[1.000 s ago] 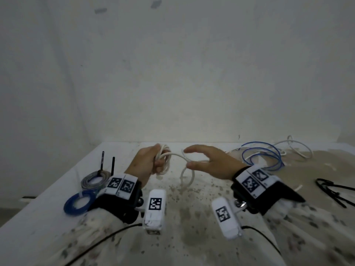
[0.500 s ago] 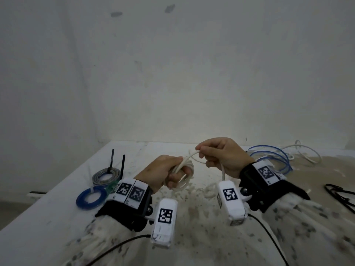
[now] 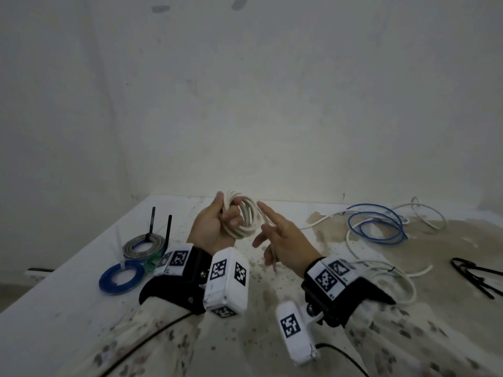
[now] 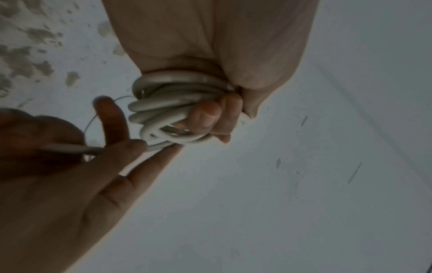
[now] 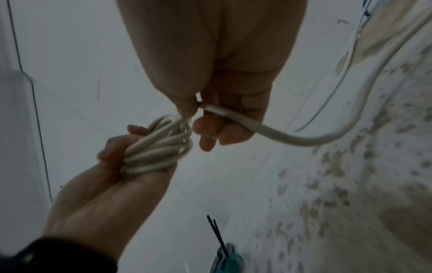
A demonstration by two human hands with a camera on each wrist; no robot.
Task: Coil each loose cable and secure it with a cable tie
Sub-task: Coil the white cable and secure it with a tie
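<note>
A white cable is wound into a coil (image 3: 246,220) of several loops, and my left hand (image 3: 227,217) grips it, raised above the table with the palm turned toward me. The left wrist view shows the fingers (image 4: 208,114) curled round the coil (image 4: 168,103). My right hand (image 3: 268,229) is just right of the coil, index finger stretched toward it. In the right wrist view its thumb and curled fingers (image 5: 210,133) pinch the cable's loose tail (image 5: 292,140), which trails down to the table.
Tied coils lie at the left: a grey one (image 3: 143,246) with black tie ends (image 3: 152,221) standing up, a blue one (image 3: 121,277), a green one (image 3: 152,263). A loose blue cable (image 3: 375,227) and white cables (image 3: 424,216) lie back right. Black ties (image 3: 471,276) lie far right.
My right hand laid another loop onto the coil, then slid back along the tail with its fingers spreading. My left hand lifted the coil and turned palm up.
</note>
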